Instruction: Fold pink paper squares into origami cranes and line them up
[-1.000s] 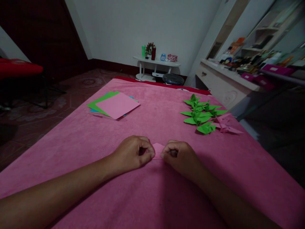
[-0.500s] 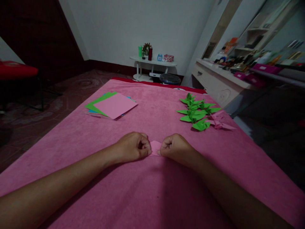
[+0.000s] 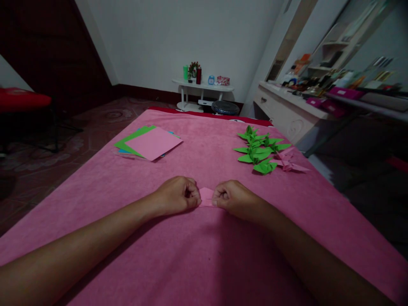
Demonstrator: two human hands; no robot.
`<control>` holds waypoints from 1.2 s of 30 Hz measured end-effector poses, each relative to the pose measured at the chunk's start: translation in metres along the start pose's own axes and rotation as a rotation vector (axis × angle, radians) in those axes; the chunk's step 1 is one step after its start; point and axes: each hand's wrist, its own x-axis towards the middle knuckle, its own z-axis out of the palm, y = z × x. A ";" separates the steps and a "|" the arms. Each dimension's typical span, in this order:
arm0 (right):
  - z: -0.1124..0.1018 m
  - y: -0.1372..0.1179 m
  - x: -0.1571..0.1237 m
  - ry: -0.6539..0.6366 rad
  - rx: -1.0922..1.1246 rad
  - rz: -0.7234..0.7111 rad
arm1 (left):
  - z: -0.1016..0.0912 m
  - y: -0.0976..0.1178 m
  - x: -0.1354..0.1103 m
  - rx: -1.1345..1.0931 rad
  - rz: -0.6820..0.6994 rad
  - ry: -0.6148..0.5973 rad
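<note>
Between my two hands lies a small folded piece of pink paper, its pointed edge facing away from me. My left hand is closed, with thumb and fingers pinching the paper's left side. On the right side my right hand grips it the same way, fingers curled. Both hands rest low on the pink cloth, and they cover the paper's two ends. Farther right sit several green folded paper cranes in a cluster, with pink paper cranes beside them.
A stack of square paper sheets, pink on top of green and blue, lies at the far left of the cloth. Beyond the far edge stands a small white table with bottles and flowers. A cluttered dresser is on the right, a red chair on the left.
My hands keep their pinch on the pink paper; the right fingers have shifted slightly, showing a little more of it. The whole view has tilted a little.
</note>
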 end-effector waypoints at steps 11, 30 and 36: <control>0.005 0.002 0.003 0.036 -0.058 -0.004 | 0.002 0.000 -0.002 0.024 0.028 0.019; 0.007 -0.005 0.003 0.123 -0.213 0.050 | 0.009 0.008 -0.010 0.178 0.003 0.129; 0.008 -0.005 0.001 0.163 -0.239 0.027 | 0.011 0.012 -0.011 0.200 -0.071 0.156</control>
